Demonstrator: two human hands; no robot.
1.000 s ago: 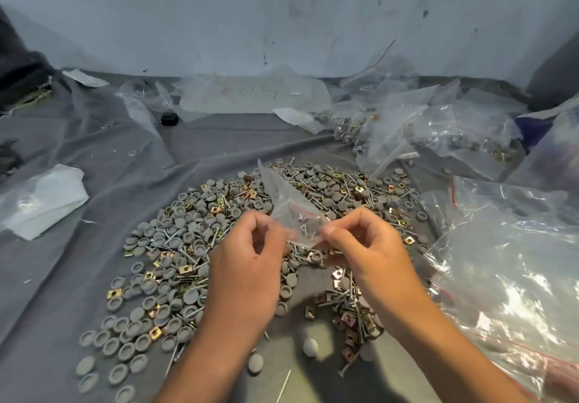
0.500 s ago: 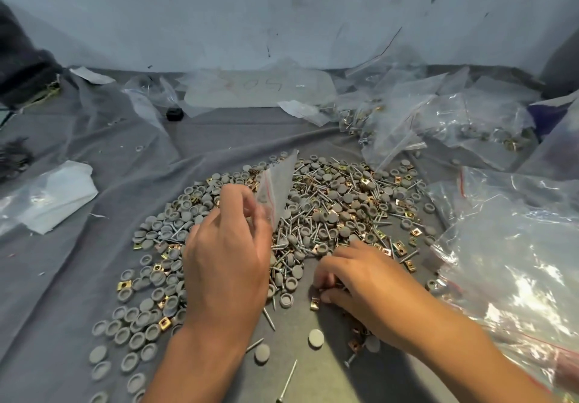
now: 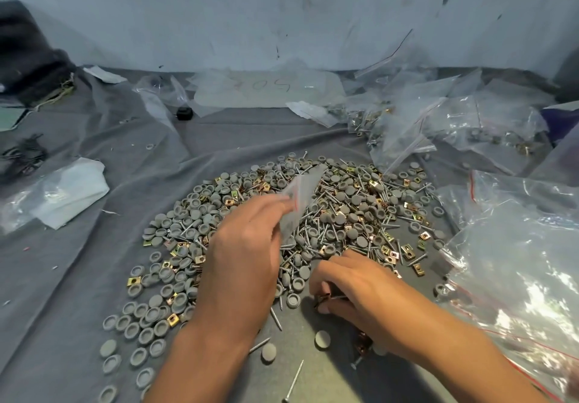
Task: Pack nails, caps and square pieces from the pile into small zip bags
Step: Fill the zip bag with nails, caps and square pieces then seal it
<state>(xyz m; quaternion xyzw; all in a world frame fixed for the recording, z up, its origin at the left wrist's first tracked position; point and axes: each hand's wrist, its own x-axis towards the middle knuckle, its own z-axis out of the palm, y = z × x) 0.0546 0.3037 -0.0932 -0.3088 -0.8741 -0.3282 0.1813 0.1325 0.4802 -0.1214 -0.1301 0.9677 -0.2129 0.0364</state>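
Over the pile [image 3: 313, 214] on grey cloth [image 3: 78, 277]: left hand [image 3: 244, 264] raised, fingers pinching a small zip bag [image 3: 300, 202] that slants up above the nails and caps. Near the pile's front edge, right hand [image 3: 354, 289] palm-down, fingers curled, thumb and fingertips pinching small pieces, apparently a nail and a square piece. Far right, heaped clear bags [image 3: 517, 277].

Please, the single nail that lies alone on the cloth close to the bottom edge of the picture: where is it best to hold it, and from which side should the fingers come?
Probably pinch the loose nail across its thin shaft near the middle, coming straight down from above. It lies flat on the grey cloth, head towards the viewer, with bare cloth on both sides, so fingertips have room there.
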